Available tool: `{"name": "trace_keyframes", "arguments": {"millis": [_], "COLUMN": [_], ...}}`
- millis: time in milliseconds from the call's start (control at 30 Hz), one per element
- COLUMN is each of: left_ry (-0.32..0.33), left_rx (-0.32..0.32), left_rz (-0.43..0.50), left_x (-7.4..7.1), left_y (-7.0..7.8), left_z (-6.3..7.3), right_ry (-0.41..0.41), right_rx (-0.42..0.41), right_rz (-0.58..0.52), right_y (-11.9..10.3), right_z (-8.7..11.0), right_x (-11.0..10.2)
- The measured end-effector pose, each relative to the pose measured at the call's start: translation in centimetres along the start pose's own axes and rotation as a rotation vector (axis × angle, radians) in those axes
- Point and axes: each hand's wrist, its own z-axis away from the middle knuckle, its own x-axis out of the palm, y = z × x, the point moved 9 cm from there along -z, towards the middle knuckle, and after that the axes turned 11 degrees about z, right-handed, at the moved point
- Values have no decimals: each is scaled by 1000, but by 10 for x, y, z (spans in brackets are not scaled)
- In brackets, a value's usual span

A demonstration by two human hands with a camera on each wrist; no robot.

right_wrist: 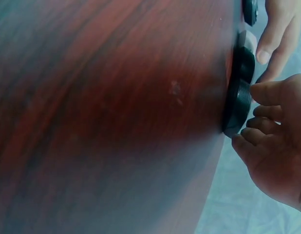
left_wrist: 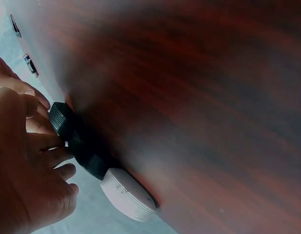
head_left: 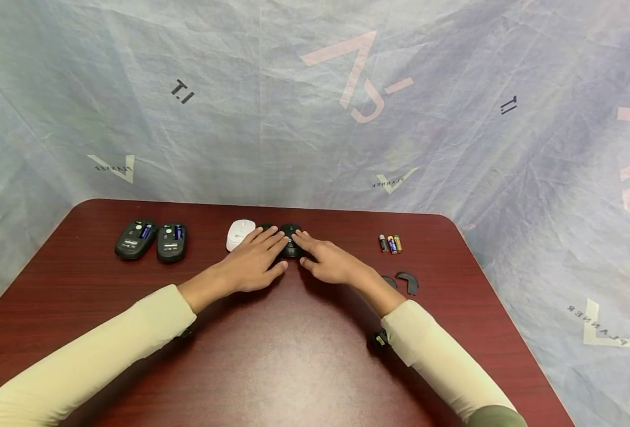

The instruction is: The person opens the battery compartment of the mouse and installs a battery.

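Note:
In the head view, my left hand (head_left: 256,261) lies with its fingers stretched out over a black computer mouse (head_left: 265,227), which they mostly cover. Beside it, my right hand (head_left: 328,261) touches another black mouse (head_left: 292,230) with extended fingertips, its thumb near the front right. A white mouse (head_left: 238,233) sits at the left end of this row, partly behind the left fingers. From the left wrist, the white mouse (left_wrist: 128,195) and the ribbed black mice (left_wrist: 63,119) appear side by side. The right wrist view shows my right hand (right_wrist: 279,141) against the nearer black mouse (right_wrist: 239,105).
Two overturned black mice (head_left: 136,239) (head_left: 171,242) with blue batteries in their open compartments lie at the left. Several loose batteries (head_left: 392,245) are at the right; nearer me are black curved covers (head_left: 409,283), one partly behind my forearm. A printed cloth (head_left: 261,118) hangs behind the table.

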Motion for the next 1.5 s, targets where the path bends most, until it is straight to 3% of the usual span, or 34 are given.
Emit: {"name": "trace_keyframes", "arguments": {"millis": [267, 633, 967, 1133, 1500], "left_ry": [8, -30, -4, -46, -21], "left_rx": [28, 20, 97, 78, 119], "left_rz": [57, 12, 96, 59, 21], "left_x": [1, 7, 22, 19, 17], "left_y": [1, 15, 24, 40, 59], "left_z": [-1, -5, -14, -10, 5], "right_ry": [-11, -30, -28, -31, -46], "right_rx": [-8, 20, 23, 24, 5], "right_rz": [31, 42, 68, 82, 85], "right_y": [0, 4, 11, 12, 0], "right_z": [1, 17, 37, 47, 65], "right_x": [4, 2, -3, -3, -1]}}
